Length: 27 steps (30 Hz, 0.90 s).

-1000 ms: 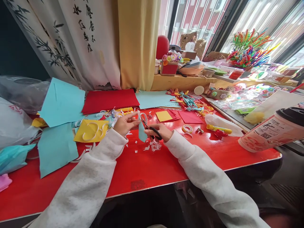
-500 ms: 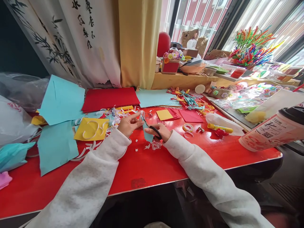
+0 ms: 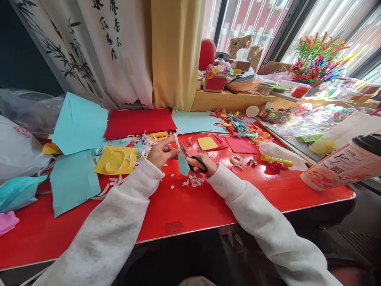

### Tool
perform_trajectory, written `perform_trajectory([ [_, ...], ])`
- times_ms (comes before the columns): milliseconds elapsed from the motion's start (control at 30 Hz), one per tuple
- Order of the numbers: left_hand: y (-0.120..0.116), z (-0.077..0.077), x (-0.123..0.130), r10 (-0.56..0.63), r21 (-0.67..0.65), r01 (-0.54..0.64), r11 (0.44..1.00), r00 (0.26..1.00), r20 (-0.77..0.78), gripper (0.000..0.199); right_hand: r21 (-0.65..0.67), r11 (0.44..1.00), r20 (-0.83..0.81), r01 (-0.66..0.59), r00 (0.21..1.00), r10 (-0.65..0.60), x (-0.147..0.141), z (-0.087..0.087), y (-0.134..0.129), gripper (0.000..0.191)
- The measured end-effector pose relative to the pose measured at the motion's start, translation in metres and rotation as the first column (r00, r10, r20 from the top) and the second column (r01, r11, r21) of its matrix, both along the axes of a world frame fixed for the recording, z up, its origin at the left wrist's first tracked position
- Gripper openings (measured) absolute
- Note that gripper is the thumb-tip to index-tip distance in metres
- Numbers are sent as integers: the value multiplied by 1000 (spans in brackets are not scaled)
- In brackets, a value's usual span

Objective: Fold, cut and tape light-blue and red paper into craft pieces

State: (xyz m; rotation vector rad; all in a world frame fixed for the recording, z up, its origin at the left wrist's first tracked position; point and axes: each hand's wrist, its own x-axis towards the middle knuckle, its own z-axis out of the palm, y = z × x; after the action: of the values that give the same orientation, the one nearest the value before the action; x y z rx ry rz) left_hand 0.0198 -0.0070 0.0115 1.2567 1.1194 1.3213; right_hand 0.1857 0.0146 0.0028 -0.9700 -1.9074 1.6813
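Between the thumb and fingers of my left hand (image 3: 162, 153) is a narrow folded piece of light blue paper (image 3: 183, 165), its wider end hanging down over the table. My right hand (image 3: 206, 163) has its fingers in the black handles of a pair of scissors (image 3: 200, 161). The scissor blades stand a little apart and point up and left, close beside the right edge of the blue paper; whether they touch it I cannot tell. White paper scraps (image 3: 196, 181) lie on the red table right below the hands.
The red table (image 3: 184, 210) carries a yellow sheet with white strips (image 3: 117, 161), large blue sheets (image 3: 74, 182) at left, and red sheets (image 3: 139, 123) behind. To the right are small squares (image 3: 207, 143), a tape roll (image 3: 236, 159), a yellow glue stick (image 3: 276, 160) and a tilted paper cup (image 3: 336, 163).
The scissors have shifted right and down, away from the paper's upper part, and their blades have opened. More of the blue paper shows. The view has turned slightly.
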Motion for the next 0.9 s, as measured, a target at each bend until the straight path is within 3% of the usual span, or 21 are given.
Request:
perform_trajectory([
  [100, 0, 0, 0, -4, 15, 4, 1000, 1000, 16, 74, -3, 1000, 6, -21, 1000, 21, -1, -3, 3, 43],
  [467, -1, -2, 1, 14, 50, -10, 999, 996, -90, 73, 28, 993, 5, 112, 994, -112, -1, 0, -6, 39],
  [900, 2, -8, -1, -11, 121, 25, 992, 993, -114, 71, 7, 992, -44, 123, 991, -123, -4, -4, -5, 36],
])
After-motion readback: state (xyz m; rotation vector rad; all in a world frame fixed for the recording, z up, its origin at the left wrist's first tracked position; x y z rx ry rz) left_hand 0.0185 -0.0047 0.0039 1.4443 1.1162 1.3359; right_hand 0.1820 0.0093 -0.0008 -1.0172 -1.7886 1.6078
